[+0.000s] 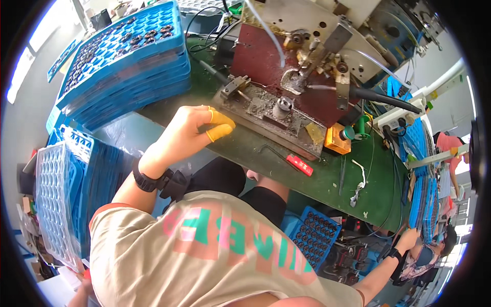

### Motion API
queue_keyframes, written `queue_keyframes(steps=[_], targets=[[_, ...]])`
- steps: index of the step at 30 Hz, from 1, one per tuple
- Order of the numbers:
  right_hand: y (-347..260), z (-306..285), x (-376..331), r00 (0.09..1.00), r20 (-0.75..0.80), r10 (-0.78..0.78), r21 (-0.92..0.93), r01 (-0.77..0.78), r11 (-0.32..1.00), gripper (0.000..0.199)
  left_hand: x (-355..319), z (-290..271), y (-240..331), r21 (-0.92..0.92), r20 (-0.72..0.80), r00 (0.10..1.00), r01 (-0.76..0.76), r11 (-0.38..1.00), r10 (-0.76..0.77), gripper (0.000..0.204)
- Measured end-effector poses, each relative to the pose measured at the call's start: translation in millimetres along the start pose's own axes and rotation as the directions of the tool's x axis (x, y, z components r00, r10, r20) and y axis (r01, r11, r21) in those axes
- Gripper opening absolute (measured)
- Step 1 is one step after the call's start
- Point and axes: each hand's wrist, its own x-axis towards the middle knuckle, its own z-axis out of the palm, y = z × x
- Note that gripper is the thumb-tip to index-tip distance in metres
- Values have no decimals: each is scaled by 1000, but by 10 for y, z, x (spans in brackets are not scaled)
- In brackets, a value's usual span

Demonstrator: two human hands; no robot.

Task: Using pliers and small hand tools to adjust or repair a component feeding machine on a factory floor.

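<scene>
Blue trays (128,56) flank the left hand (186,134) (yellow fingertips) beside grimy press (279,110).

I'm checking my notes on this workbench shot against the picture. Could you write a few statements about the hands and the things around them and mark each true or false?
1. The left hand wears yellow finger cots on its fingertips. True.
2. The left hand grips the red-handled tool. False: that tool lies apart on the green bench top, and the hand is beside the metal fixture, with nothing visibly held.
3. A stack of blue trays stands on the bench at upper left. True.
4. The right hand rests on the metal fixture. False: it reaches out at lower right, near upright blue trays.
5. A black watch sits on the left wrist. True.
</scene>
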Motion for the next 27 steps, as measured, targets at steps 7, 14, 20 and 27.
queue_keyframes(steps=[7, 14, 20, 27], targets=[[-255, -910, -269, 941, -279, 194, 594, 10, 804, 37, -25, -64, 6, -42, 6, 999, 34, 999, -34, 13], [-2056, -2724, -1580, 873, 98, -477, 672, -412, -616, 21, 252, 449, 317, -500, 178, 946, -151, 853, 272, 26], [-3203, -3539, -2008, 506, -34, -862, 563, -703, -435, 27, 131, 275, 277, -738, 606, 773, 461, 494, 184, 92], [-3781, -3944, -2092, 15, -340, -940, 278, -954, -116, 42, -146, 170, -136, -900, 397, 916, 401, 173, -58, 75]])
